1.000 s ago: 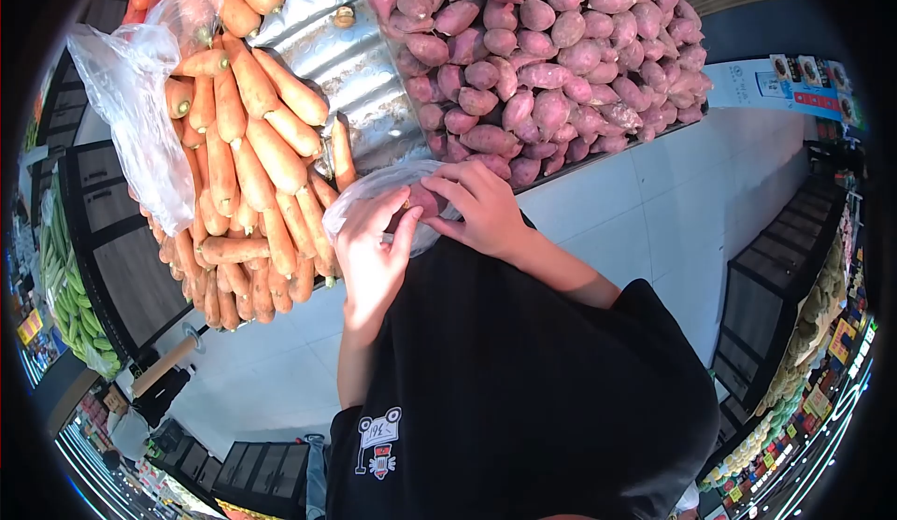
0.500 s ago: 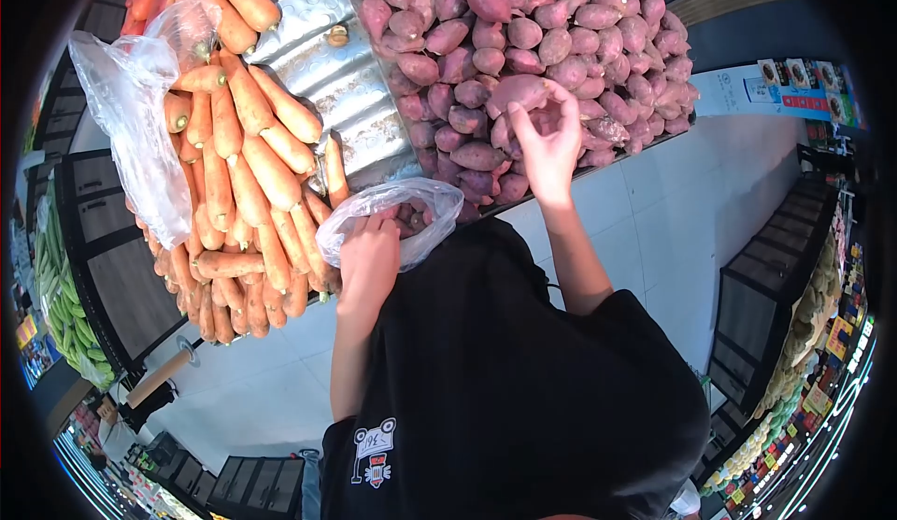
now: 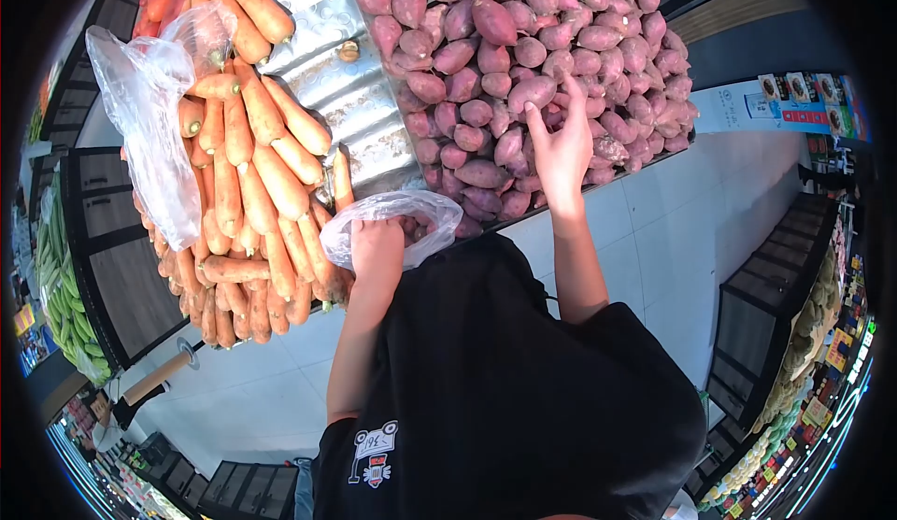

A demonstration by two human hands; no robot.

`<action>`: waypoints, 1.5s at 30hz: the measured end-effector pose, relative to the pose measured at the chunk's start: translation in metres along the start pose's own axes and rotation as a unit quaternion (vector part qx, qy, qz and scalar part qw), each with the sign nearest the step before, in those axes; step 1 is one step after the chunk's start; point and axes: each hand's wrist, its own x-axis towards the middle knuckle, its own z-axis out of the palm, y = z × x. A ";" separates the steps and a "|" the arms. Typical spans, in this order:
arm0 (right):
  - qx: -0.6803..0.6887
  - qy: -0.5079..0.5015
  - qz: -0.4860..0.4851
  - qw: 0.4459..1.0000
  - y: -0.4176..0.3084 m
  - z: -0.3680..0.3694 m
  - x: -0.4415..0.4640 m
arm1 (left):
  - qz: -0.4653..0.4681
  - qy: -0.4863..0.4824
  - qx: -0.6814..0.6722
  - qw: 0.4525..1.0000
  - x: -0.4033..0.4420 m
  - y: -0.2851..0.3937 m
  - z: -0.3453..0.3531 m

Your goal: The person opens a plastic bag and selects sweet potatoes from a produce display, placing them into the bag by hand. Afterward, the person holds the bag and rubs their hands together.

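Note:
My left hand (image 3: 377, 251) is closed on the near side of a clear plastic bag (image 3: 350, 221), its fingertips hidden inside the rim. Several small sweet potatoes (image 3: 414, 228) show in the bag's mouth. Over the heap of purple-skinned sweet potatoes (image 3: 481, 174), my right hand (image 3: 561, 151) is held with thumb and fingers spread apart. A sweet potato (image 3: 533, 95) lies on the heap right at the thumb tip; whether the thumb touches it I cannot tell.
Carrots (image 3: 280, 184) are piled to the left, with another clear plastic bag (image 3: 149, 128) draped over them. A ribbed silvery tray surface (image 3: 322, 81) separates the two heaps. Green vegetables (image 3: 65, 286) are stacked at the far left, and dark display stands (image 3: 766, 305) stand at the right.
My right hand has lowered the sweet potato it held onto the heap, and its fingers have opened. My left hand stays at the bag. The whole view has shifted slightly.

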 end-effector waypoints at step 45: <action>-0.019 0.021 -0.158 0.987 0.042 0.000 0.000 | 0.036 0.076 0.095 0.992 0.015 0.000 0.028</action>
